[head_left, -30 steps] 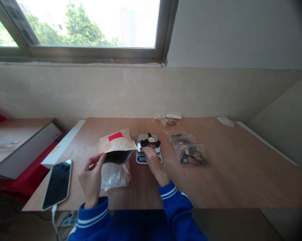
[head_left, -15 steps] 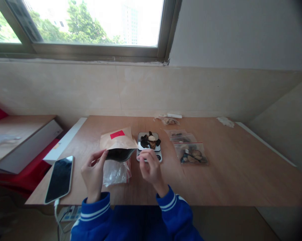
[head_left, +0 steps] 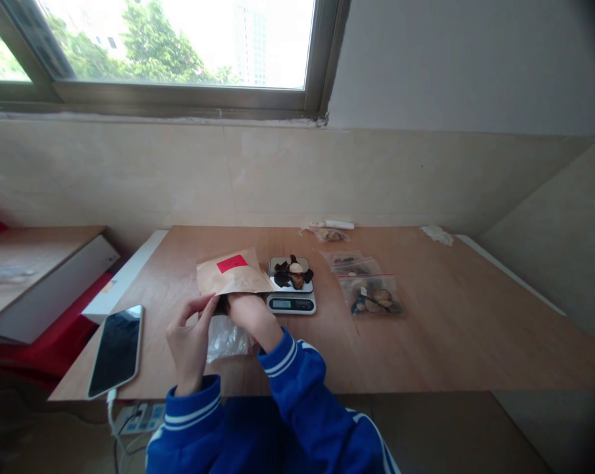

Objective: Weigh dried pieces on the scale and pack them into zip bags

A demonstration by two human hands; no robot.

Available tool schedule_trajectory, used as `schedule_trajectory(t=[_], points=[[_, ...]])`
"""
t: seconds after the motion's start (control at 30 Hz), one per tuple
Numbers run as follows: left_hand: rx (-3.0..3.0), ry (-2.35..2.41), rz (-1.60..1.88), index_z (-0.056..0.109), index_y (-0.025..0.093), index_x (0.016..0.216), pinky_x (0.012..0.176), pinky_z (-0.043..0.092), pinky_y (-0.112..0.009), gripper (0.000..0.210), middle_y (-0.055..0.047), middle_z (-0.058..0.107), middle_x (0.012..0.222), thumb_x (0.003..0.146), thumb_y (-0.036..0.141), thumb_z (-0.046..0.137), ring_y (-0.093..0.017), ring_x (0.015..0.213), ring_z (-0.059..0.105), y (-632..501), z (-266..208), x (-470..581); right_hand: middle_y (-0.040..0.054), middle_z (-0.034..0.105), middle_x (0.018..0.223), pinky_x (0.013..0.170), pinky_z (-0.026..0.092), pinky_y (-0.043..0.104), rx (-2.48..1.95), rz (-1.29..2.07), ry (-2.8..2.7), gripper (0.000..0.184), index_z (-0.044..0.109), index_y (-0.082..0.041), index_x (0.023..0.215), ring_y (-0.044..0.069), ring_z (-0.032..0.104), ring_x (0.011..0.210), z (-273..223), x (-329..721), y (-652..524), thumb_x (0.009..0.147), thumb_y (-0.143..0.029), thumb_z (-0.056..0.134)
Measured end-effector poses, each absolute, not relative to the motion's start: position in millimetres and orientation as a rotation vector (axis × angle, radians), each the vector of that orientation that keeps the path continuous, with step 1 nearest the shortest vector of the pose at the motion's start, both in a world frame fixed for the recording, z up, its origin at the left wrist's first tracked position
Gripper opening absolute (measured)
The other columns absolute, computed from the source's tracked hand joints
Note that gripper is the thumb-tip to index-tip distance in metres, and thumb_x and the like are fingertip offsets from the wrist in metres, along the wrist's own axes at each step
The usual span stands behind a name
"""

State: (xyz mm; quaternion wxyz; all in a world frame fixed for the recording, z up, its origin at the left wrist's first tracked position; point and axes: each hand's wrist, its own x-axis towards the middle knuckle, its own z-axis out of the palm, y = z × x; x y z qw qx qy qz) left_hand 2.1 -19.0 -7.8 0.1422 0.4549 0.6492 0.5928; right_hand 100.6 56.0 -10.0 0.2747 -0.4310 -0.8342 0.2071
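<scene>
My left hand (head_left: 191, 336) pinches the near edge of a brown paper pouch (head_left: 213, 280) that carries a red label (head_left: 232, 263). Through the pouch's mouth goes my right hand (head_left: 251, 315); its fingers are hidden inside. Just right of the pouch stands a small digital scale (head_left: 307, 305) with a lit display. Dark and pale dried pieces (head_left: 296, 273), looking like dried mushrooms or herb slices, are piled on its plate. Beneath the pouch lies a stack of clear plastic zip bags (head_left: 228, 340), partly covered.
Several filled zip bags (head_left: 374, 296) overlap right of the scale. Farther back lie another small bag (head_left: 331, 234), a white roll (head_left: 339, 224) and a crumpled white tissue (head_left: 436, 234). A charging phone (head_left: 116, 352) rests by the table's left edge.
My right hand has moved left from in front of the scale into the pouch, uncovering the scale's display. My left hand still holds the pouch's edge.
</scene>
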Motion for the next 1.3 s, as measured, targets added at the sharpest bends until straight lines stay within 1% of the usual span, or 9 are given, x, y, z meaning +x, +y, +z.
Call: schedule_trajectory(t=[0.1, 0.3, 0.6, 0.83, 1.0, 1.07, 1.13, 1.23, 1.3], points=[[1.314, 1.867, 1.716, 0.072, 0.017, 0.083, 0.078, 0.05, -0.033, 0.034, -0.005, 0.072, 0.081, 0.074, 0.049, 0.069, -0.021, 0.079, 0.066, -19, -9, 5, 0.0105, 0.069, 0.115, 0.108, 0.038, 0.038, -1.253, 0.617, -2.271, 0.031, 0.064, -0.009, 0.116, 0.025, 0.058, 0.114, -14, 84, 78, 0.086, -0.008, 0.056], [1.302, 1.843, 1.711, 0.072, 0.018, 0.083, 0.076, 0.051, -0.031, 0.031, -0.004, 0.073, 0.082, 0.074, 0.048, 0.069, -0.02, 0.077, 0.066, -20, -11, 8, 0.0028, 0.07, 0.115, 0.109, 0.037, 0.03, -1.295, 0.732, -2.244, 0.031, 0.065, -0.017, 0.114, 0.02, 0.056, 0.119, -24, 81, 81, 0.088, -0.004, 0.052], [1.332, 1.84, 1.736, 0.072, 0.017, 0.083, 0.078, 0.049, -0.032, 0.031, -0.004, 0.071, 0.081, 0.075, 0.047, 0.069, -0.02, 0.078, 0.064, -18, -8, 7, 0.01, 0.063, 0.127, 0.11, 0.039, 0.033, -1.206, 0.653, -2.186, 0.033, 0.062, -0.013, 0.122, 0.023, 0.057, 0.12, -8, 111, 50, 0.092, -0.009, 0.049], [1.339, 1.836, 1.741, 0.071, 0.017, 0.082, 0.077, 0.05, -0.031, 0.032, -0.004, 0.071, 0.08, 0.075, 0.049, 0.067, -0.02, 0.078, 0.064, -18, -8, 7, 0.0102, 0.072, 0.107, 0.093, 0.05, 0.033, -1.19, 0.67, -2.109, 0.036, 0.07, -0.016, 0.107, 0.023, 0.066, 0.101, 2, 123, 19, 0.086, 0.001, 0.047], [1.334, 1.868, 1.719, 0.071, 0.018, 0.083, 0.078, 0.049, -0.031, 0.033, -0.004, 0.071, 0.082, 0.075, 0.05, 0.067, -0.021, 0.08, 0.065, -18, -5, 6, 0.0015, 0.072, 0.098, 0.088, 0.052, 0.029, -0.995, 0.716, -1.711, 0.025, 0.071, -0.025, 0.099, 0.017, 0.066, 0.096, 20, 165, -10, 0.09, -0.013, 0.051], [1.322, 1.874, 1.702, 0.072, 0.018, 0.083, 0.078, 0.048, -0.032, 0.034, -0.004, 0.071, 0.082, 0.074, 0.051, 0.068, -0.021, 0.08, 0.064, -18, -4, 6, 0.0027, 0.072, 0.098, 0.086, 0.052, 0.031, -1.041, 0.689, -1.46, 0.017, 0.07, -0.025, 0.098, 0.018, 0.066, 0.094, 11, 191, -9, 0.09, -0.021, 0.056], [1.31, 1.871, 1.691, 0.072, 0.019, 0.084, 0.079, 0.048, -0.033, 0.035, -0.004, 0.071, 0.083, 0.073, 0.052, 0.068, -0.021, 0.081, 0.064, -18, -3, 6, 0.0057, 0.071, 0.102, 0.087, 0.052, 0.034, -1.115, 0.684, -1.218, 0.017, 0.068, -0.022, 0.1, 0.019, 0.066, 0.095, -11, 219, 5, 0.088, -0.027, 0.058], [1.285, 1.868, 1.688, 0.072, 0.019, 0.084, 0.081, 0.047, -0.034, 0.035, -0.004, 0.071, 0.085, 0.073, 0.052, 0.069, -0.022, 0.083, 0.064, -18, -4, 6, 0.0088, 0.07, 0.097, 0.08, 0.053, 0.036, -1.21, 0.645, -1.033, 0.021, 0.066, -0.018, 0.096, 0.021, 0.066, 0.086, -53, 253, 36, 0.077, -0.028, 0.067], [1.276, 1.884, 1.687, 0.072, 0.019, 0.084, 0.082, 0.047, -0.034, 0.035, -0.004, 0.071, 0.085, 0.072, 0.053, 0.069, -0.022, 0.084, 0.064, -18, -4, 7, 0.0088, 0.071, 0.092, 0.078, 0.052, 0.036, -1.276, 0.595, -1.033, 0.019, 0.067, -0.017, 0.092, 0.021, 0.065, 0.082, -77, 263, 55, 0.077, -0.027, 0.065]])
